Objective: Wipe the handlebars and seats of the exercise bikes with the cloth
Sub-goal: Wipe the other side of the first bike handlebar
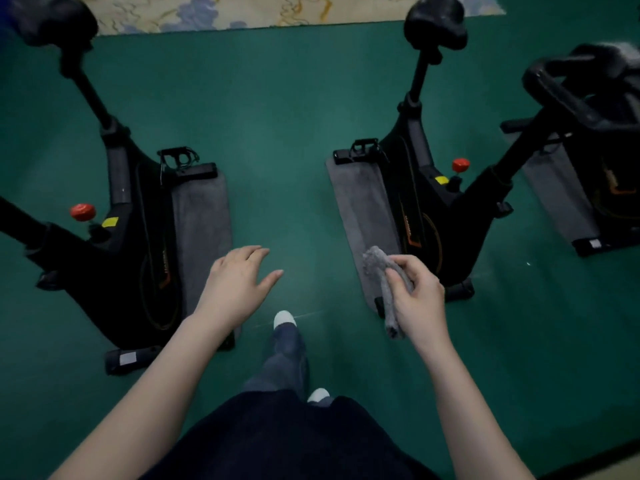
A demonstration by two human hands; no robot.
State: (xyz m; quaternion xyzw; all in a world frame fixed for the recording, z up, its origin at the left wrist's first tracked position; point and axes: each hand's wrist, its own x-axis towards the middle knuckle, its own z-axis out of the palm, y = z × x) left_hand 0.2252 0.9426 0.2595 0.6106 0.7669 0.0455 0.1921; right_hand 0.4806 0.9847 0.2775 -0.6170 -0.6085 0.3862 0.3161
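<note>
My right hand [417,299] grips a bunched grey cloth [381,268], which sticks out above the fingers and hangs below them. My left hand [239,282] is held out with straight fingers and touches nothing. I stand between two black exercise bikes. The left bike [138,237] has its black seat [52,19] at the top left corner. The right bike [419,202] has its black seat [436,22] at the top. Black handlebars [571,91] reach in at the right edge. Both hands hover over the floor, apart from seats and handlebars.
Each bike stands on a grey mat [204,230] on the green floor [280,133]. Red knobs [82,212] stick up from the frames. A third bike's base [595,202] lies at the far right. A patterned rug [242,10] runs along the top. My feet [284,320] are below.
</note>
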